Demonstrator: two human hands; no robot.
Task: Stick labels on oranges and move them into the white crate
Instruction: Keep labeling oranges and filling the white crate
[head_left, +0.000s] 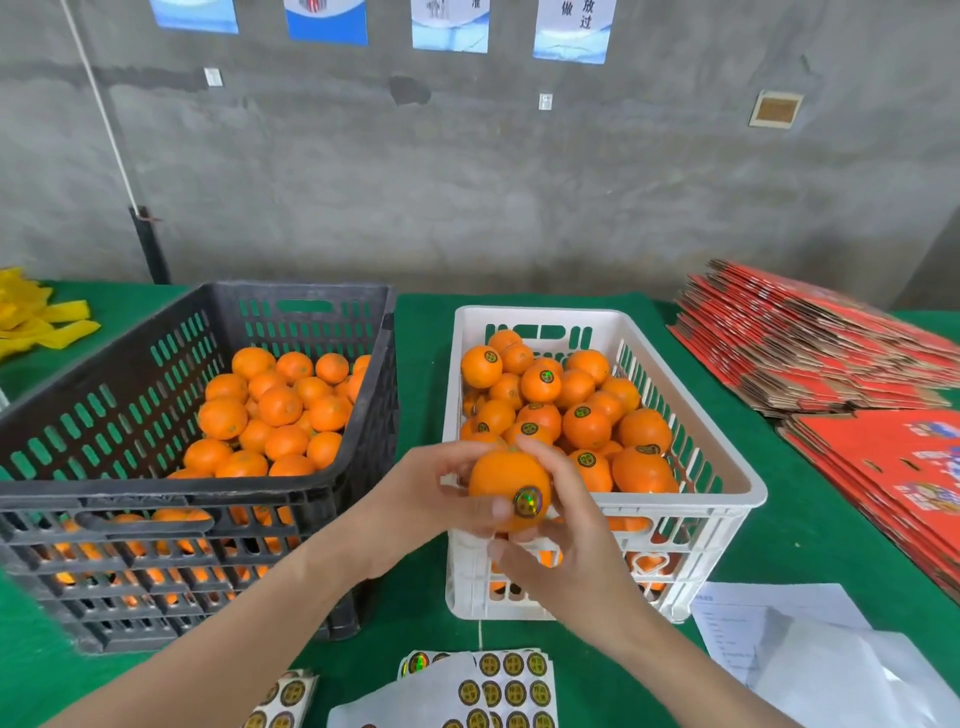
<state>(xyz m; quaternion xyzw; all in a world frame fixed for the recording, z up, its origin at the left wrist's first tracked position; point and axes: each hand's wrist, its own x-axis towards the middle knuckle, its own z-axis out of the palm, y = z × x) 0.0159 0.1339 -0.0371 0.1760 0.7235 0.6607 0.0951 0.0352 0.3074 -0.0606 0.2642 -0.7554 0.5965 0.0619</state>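
1. Over the white crate's near rim, an orange (506, 483) is held between both hands, with a round, shiny label (528, 502) already on its front.
2. The left hand (431, 499) curls round the fruit from the left, thumb beside the label. The right hand (566, 551) cups it from the right and below, fingers bent against the peel.
3. By my reading, this orange is labelled and only needs dropping into the crate.
4. The white crate (748, 493), smooth slotted plastic, is heaped nearly to the rim with labelled oranges (587, 426); dark round stickers show on many of them.
5. The black crate (156, 499), also slotted and larger, holds a good pile of bare oranges (280, 405), so much work seems left.
6. Label sheets (498, 680) lie near the body, white backing with rows of gold-and-black discs; plenty remain.
7. Peel looks glossy and finely dimpled, the fruit slightly flattened rounds.
8. Green cloth (415, 322) covers the table. Flat red cartons (810, 343) are stacked at the right, white papers (810, 649) in front of them, yellow strips (36, 317) far left.
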